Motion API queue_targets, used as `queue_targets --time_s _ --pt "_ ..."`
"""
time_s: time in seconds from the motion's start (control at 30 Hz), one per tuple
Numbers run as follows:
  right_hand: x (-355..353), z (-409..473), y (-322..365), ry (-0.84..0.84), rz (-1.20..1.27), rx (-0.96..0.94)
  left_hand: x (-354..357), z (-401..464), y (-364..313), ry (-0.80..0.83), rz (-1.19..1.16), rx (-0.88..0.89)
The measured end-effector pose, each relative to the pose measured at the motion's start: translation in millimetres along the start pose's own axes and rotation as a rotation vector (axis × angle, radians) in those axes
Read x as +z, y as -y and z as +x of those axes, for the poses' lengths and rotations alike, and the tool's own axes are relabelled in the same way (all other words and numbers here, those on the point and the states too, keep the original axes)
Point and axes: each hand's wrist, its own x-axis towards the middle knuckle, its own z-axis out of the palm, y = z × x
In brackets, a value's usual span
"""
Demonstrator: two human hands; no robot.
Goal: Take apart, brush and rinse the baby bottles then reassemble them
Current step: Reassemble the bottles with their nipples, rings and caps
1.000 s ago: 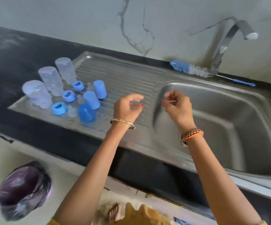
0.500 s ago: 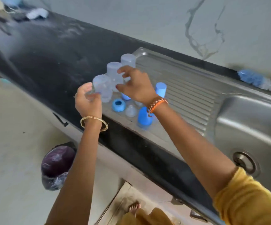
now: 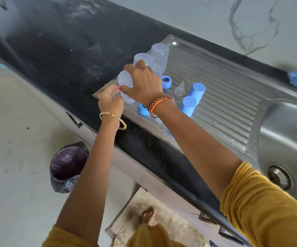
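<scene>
While the right hand (image 3: 144,84) reaches across the body to the far left end of the draining board (image 3: 220,97), it grips a clear bottle (image 3: 125,82) from above, fingers curled over its side. The bottle is tilted, its long axis running from upper left down toward the person, with the open neck at the lower end. The left hand (image 3: 110,102) sits just beside that neck, fingers pinched together on something small — what it holds cannot be made out. Judgement: the left hand is the nearer one to the mouth, so any fitting goes in from below and left, along the bottle's axis.

Two more clear bottles (image 3: 159,57) stand upside down just behind. Blue rings (image 3: 166,82), a clear teat (image 3: 180,89) and blue caps (image 3: 196,92) stand to the right of the grip — near, but apart from both hands. Reassembly appears barely begun.
</scene>
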Motion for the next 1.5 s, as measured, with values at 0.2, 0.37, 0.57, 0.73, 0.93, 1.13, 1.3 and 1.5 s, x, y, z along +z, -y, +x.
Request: queue_targets --time_s 0.2,0.37,0.57,0.73,0.93,1.13,1.3,1.5 --pt "-0.5 1.4 0.4 0.008 0.045 0.027 -0.8 -5.2 -5.5 -0.005 0.017 0.029" --pt "-28.0 -16.1 -8.9 -0.064 0.278 0.083 3.4 -24.0 -21.6 -0.102 -0.115 0.149" --pt "-94.6 -78.4 -73.1 -0.331 0.576 0.280 53.9 -76.6 -62.6 -0.021 -0.293 0.359" --pt "-112.6 -158.5 -163.1 -0.499 0.860 0.620 122.8 -136.1 -69.4 0.279 -0.340 0.301" --pt "-158.1 -237.3 -235.3 -0.692 1.237 0.697 170.7 -190.7 -71.2 0.579 -0.394 0.027" --pt "-131.9 -277.7 -257.0 -0.794 1.348 1.062 200.4 -223.7 -67.9 0.612 -0.414 -0.096" --pt "-107.5 -303.3 -267.6 -0.944 1.314 1.090 207.3 -236.1 -58.5 0.655 -0.364 -0.139" --pt "-96.2 -310.1 -261.9 -0.846 0.718 1.094 206.8 -242.9 -51.8 0.670 -0.324 -0.228"
